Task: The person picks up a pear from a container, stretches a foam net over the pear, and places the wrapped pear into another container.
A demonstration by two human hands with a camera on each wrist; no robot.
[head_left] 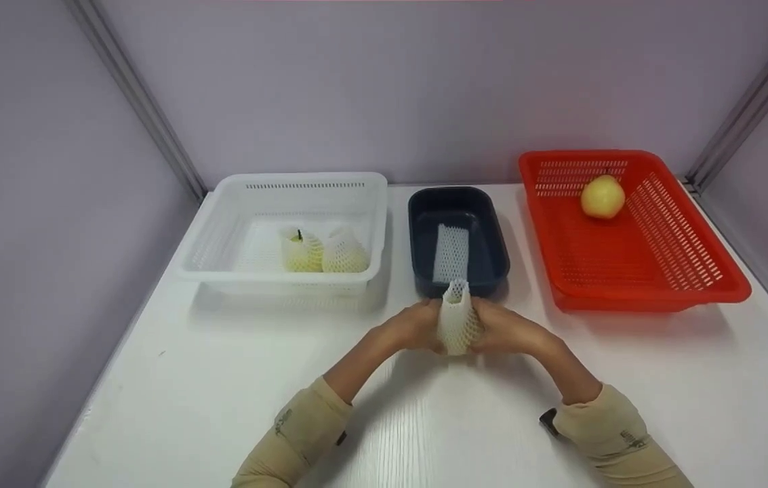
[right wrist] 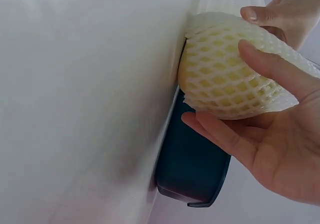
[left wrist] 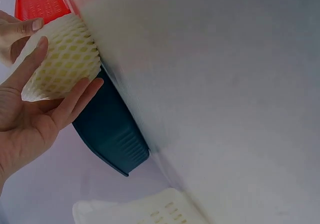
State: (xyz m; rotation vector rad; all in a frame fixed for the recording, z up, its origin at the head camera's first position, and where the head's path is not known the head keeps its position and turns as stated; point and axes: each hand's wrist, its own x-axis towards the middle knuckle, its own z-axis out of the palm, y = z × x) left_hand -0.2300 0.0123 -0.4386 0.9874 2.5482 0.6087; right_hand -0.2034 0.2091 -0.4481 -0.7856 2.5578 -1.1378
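Between both hands, low in front of the dark blue bin [head_left: 422, 244], a pale yellow pear in a white foam net sleeve [head_left: 457, 329] stands upright, the sleeve's top sticking up as a tube. My left hand [head_left: 417, 327] grips its left side, and my right hand [head_left: 507, 329] holds the other side. In the right wrist view, bare yellow skin of the pear [right wrist: 182, 77] shows at the sleeve's lower edge, near the table. Thumb and fingers curve round the netting in both wrist views. A flat foam net sleeve [head_left: 451, 254] lies inside the bin.
A white basket [head_left: 217, 276] at the left contains two netted pears [head_left: 304, 254]. The red basket [head_left: 634, 295] on the right contains one bare pear [head_left: 602, 197]. Walls [head_left: 356, 81] enclose the white table [head_left: 221, 393] at the back and sides.
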